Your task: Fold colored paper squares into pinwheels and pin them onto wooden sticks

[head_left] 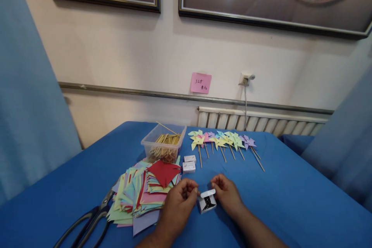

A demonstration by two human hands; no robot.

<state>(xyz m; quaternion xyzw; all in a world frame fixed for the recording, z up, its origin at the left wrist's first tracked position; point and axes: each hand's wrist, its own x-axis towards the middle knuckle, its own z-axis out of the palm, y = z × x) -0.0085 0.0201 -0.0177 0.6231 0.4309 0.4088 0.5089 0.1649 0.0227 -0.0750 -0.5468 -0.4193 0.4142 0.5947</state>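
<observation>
I see my left hand (178,197) and right hand (226,193) both pinching the small open box (207,201) on the desk (290,201), steadying it from each side beside the paper stack (142,197), with finished pinwheels (221,141) beyond.

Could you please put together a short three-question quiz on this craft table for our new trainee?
1. True or false: the small white box between the hands is open.
2. What lies left of the paper stack? A) scissors B) a stapler C) a glue bottle
3. What does the clear plastic tub hold?

Key:
1. True; the left hand and right hand both touch it, and dark small items show inside.
2. A, the scissors.
3. Wooden sticks, like those on the pinwheels.
</observation>
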